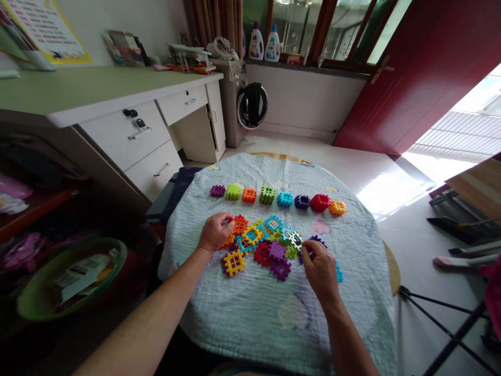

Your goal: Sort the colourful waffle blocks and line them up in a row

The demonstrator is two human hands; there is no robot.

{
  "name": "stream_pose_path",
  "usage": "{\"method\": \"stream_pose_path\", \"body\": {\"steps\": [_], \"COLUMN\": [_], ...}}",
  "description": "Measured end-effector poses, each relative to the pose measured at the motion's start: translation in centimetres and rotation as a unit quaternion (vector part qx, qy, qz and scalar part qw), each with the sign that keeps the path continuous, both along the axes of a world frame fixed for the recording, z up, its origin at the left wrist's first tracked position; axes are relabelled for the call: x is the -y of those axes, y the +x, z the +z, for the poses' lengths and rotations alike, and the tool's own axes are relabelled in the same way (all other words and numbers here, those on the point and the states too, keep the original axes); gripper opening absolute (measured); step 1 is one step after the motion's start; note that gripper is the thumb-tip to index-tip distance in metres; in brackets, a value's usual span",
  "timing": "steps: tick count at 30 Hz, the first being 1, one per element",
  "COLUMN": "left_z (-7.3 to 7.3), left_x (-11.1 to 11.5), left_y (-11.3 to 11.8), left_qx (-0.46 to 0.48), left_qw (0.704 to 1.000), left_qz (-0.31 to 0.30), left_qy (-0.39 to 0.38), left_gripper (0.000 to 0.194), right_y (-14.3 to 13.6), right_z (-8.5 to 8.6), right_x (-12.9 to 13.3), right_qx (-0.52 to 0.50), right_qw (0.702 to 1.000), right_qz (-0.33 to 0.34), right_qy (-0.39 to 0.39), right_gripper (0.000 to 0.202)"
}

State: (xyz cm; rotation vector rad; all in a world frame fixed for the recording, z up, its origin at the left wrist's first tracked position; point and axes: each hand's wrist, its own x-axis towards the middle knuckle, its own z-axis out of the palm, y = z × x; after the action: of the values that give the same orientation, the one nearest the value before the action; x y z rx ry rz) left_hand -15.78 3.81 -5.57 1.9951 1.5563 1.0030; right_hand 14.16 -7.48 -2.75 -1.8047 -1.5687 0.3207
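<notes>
While the purple tile (313, 242) sits pinched in the fingertips of the right hand (321, 269) at the right edge of the loose pile (266, 241), the left hand (214, 233) curls on an orange tile (239, 224) at the pile's left edge — whether it truly grips, I cannot tell. Beyond the pile, a row of built cubes (277, 198) runs crosswise over the quilted cloth (274, 313) — the pile lies between both hands, the right slightly nearer the person.
</notes>
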Motion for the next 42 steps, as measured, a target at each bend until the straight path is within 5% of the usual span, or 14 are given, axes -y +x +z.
{"method": "stream_pose_path", "body": {"steps": [9, 17, 23, 33, 42], "left_z": [-0.4, -0.3, -0.2, -0.2, -0.1], "left_x": [0.0, -0.2, -0.2, -0.1, 0.0], "left_y": [-0.1, -0.2, -0.1, -0.1, -0.1], "left_qx": [0.002, -0.006, -0.013, -0.016, -0.004], "left_qw": [1.000, 1.000, 1.000, 1.000, 1.000], "left_qz": [0.002, 0.001, -0.001, -0.004, 0.000], "left_qy": [-0.004, 0.005, 0.008, 0.009, 0.001], "left_gripper": [0.024, 0.025, 0.024, 0.023, 0.025], "right_y": [-3.4, -4.6, -5.4, -0.2, -4.2], "right_z": [0.2, 0.6, 1.1, 2.2, 0.8], "right_x": [-0.6, -1.6, -1.5, 0.1, 2.6], "right_qx": [0.037, 0.112, 0.131, 0.038, 0.092], "right_qw": [0.978, 0.969, 0.969, 0.986, 0.972], "right_qz": [0.198, 0.188, 0.193, 0.142, 0.180], "right_qy": [-0.053, -0.116, -0.079, -0.082, -0.116], "right_gripper": [0.030, 0.038, 0.037, 0.033, 0.036]}}
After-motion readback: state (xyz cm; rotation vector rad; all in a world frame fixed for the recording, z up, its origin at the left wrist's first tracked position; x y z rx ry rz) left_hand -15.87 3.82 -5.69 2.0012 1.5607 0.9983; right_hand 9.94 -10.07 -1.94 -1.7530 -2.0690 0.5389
